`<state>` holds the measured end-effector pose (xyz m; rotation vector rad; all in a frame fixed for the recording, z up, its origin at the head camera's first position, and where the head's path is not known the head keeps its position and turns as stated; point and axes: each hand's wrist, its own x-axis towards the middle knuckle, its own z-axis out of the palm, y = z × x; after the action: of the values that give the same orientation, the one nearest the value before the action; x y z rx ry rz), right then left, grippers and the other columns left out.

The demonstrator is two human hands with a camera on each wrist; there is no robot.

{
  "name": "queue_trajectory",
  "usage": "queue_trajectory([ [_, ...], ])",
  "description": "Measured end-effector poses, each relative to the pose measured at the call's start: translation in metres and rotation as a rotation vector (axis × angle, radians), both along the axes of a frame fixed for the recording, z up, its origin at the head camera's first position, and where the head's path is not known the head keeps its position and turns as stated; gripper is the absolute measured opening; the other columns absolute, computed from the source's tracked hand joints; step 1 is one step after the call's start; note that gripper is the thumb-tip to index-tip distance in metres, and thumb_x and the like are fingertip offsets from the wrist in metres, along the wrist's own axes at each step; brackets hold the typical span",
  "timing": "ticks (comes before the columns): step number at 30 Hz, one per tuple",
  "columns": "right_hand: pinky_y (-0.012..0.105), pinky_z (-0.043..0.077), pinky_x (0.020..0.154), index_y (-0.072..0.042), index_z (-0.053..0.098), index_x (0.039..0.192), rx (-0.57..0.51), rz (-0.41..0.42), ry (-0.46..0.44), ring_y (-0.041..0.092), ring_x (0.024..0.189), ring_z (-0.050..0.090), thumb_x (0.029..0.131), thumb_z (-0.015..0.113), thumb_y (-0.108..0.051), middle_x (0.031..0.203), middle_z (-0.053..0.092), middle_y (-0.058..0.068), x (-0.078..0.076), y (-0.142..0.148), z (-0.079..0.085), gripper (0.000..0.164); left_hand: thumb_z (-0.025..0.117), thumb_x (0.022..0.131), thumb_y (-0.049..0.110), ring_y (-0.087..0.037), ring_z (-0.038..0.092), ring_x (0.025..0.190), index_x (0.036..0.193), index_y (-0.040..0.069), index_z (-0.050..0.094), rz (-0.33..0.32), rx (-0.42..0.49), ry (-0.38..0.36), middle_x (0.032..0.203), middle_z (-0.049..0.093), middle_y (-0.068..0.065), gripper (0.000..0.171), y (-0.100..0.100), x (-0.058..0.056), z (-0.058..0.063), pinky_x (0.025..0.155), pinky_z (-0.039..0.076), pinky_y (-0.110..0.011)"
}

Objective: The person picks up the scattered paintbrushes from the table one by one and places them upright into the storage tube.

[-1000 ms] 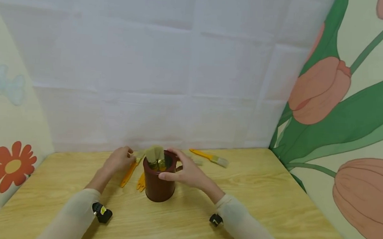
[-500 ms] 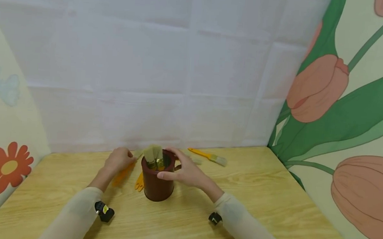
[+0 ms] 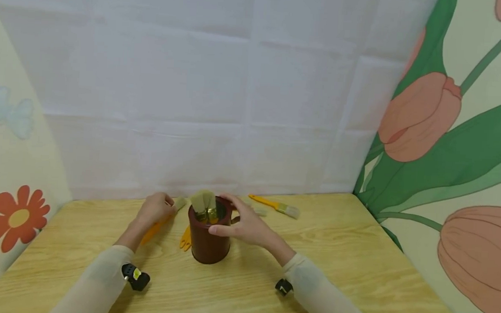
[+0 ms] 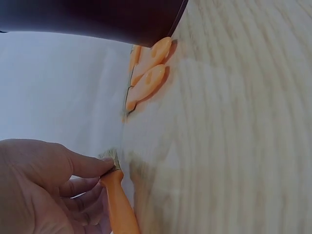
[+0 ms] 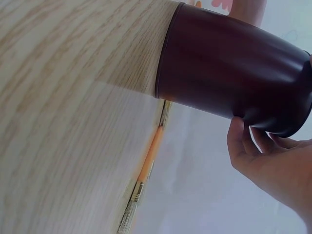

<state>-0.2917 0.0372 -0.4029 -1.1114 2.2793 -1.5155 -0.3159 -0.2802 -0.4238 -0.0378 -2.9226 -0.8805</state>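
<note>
A dark red-brown cup point(image 3: 209, 248) stands upright on the table, with paintbrushes point(image 3: 203, 203) in it, bristles up above the rim. My right hand point(image 3: 247, 225) holds the cup near its rim, thumb on the near side and fingers on the far side. To the left of the cup, my left hand point(image 3: 156, 209) pinches another paintbrush point(image 4: 119, 207) between thumb and fingers, close to where the orange handle meets the bristles. In the head view, that brush's handle slants down toward the near left, partly covered by the hand.
Orange paintbrush handles point(image 4: 148, 87) lie on the table beside and behind the cup. Farther right lies a paintbrush with a yellow-orange handle point(image 3: 269, 203). Pale bristles point(image 3: 259, 212) show behind the right hand. A white sheet point(image 3: 185, 102) hangs along the table's back edge.
My left hand has closed on the paintbrush left of the cup, and its handle has swung leftward, away from the cup. My right hand keeps its hold on the cup.
</note>
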Motion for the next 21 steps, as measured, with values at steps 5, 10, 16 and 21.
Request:
queue_trajectory([
  [5,0.038,0.052,0.093,-0.031,0.033,0.157,-0.005,0.004,-0.006,0.019,0.13,0.049,0.088,0.078,-0.052,0.152,0.042,-0.001,0.0,0.0,0.0,0.085,0.066,0.094,0.006,-0.046,0.064,0.099,0.117,-0.016,0.064,0.006,0.038,0.03,0.111,0.066,-0.031,0.033,-0.004,0.004,0.005,0.081,0.054,-0.054],
  [10,0.034,0.052,0.091,-0.032,0.033,0.157,-0.006,0.005,-0.018,0.012,0.126,0.05,0.088,0.077,-0.05,0.148,0.043,-0.009,0.001,0.0,0.0,0.084,0.066,0.096,0.01,-0.044,0.063,0.097,0.119,-0.014,0.06,0.023,0.1,0.048,0.11,0.064,-0.03,0.034,-0.005,0.011,0.019,0.079,0.054,-0.052],
  [16,0.035,0.051,0.092,-0.031,0.033,0.157,-0.003,-0.002,-0.025,0.013,0.126,0.049,0.088,0.077,-0.051,0.15,0.043,-0.007,0.001,0.001,0.0,0.084,0.065,0.1,0.017,-0.038,0.065,0.099,0.128,-0.009,0.056,0.013,0.246,0.04,0.119,0.062,-0.028,0.039,0.001,0.02,0.046,0.079,0.057,-0.044],
  [21,0.036,0.051,0.093,-0.031,0.033,0.157,-0.008,-0.003,-0.032,0.015,0.127,0.049,0.088,0.078,-0.051,0.151,0.043,-0.004,0.0,0.001,0.0,0.085,0.063,0.101,0.016,-0.038,0.064,0.103,0.132,-0.008,0.052,0.008,0.387,0.066,0.123,0.058,-0.027,0.041,0.013,0.031,0.074,0.083,0.058,-0.043],
])
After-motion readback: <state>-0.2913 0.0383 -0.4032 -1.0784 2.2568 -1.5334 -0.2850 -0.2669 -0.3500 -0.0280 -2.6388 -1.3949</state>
